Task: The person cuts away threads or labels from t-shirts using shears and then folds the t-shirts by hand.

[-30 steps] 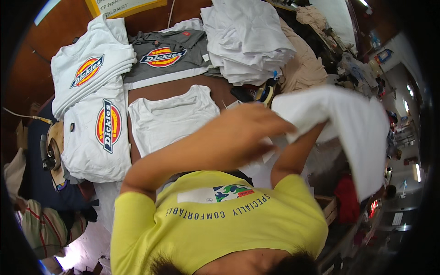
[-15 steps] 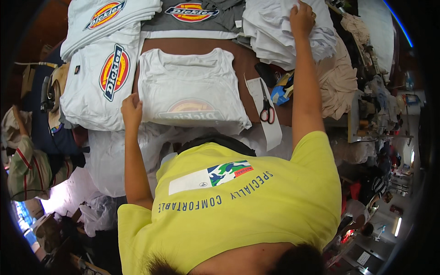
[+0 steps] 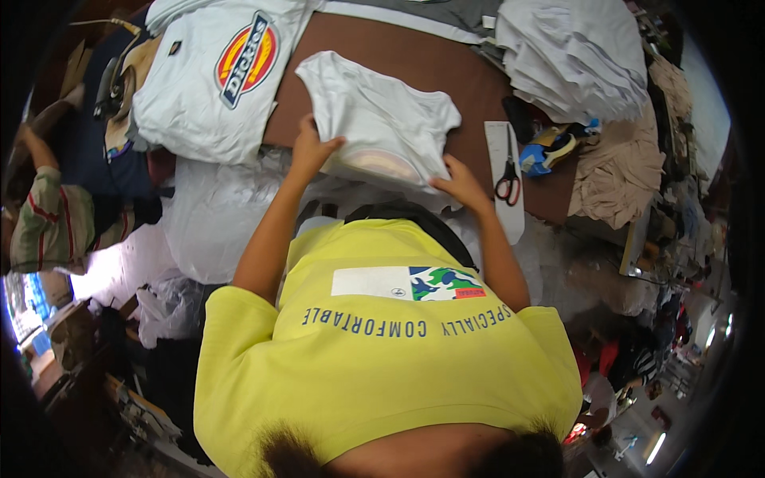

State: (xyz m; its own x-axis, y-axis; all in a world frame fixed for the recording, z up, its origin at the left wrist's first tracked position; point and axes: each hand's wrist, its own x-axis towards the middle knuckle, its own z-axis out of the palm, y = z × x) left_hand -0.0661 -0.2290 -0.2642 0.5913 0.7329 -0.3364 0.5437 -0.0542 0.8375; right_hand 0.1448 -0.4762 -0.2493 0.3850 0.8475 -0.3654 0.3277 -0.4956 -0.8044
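A white sleeveless top [image 3: 378,103] lies at the near edge of the brown table [image 3: 470,84], held between my two hands. The pale back of a round print shows through its lower part. My left hand [image 3: 313,153] closes on the top's left side, thumb toward me and fingers partly hidden by the cloth. Gripping the near right corner is my right hand [image 3: 464,185], thumb and fingers pinched on the fabric. A pair of scissors [image 3: 508,182] with black and red handles rests on a white paper strip [image 3: 499,143], right of my right hand.
White printed shirts [image 3: 199,103] are stacked on the left, a white garment pile [image 3: 570,60] at the far right. Beyond the scissors sit a blue-wrapped item [image 3: 543,156] and beige cloth [image 3: 617,163]. Clear plastic [image 3: 211,215] hangs below the table. Another person [image 3: 52,219] works at far left.
My right hand has come from the white pile down to the top's near right corner. My left hand now grips its left side. The top looks narrower and tilted; the view has shifted.
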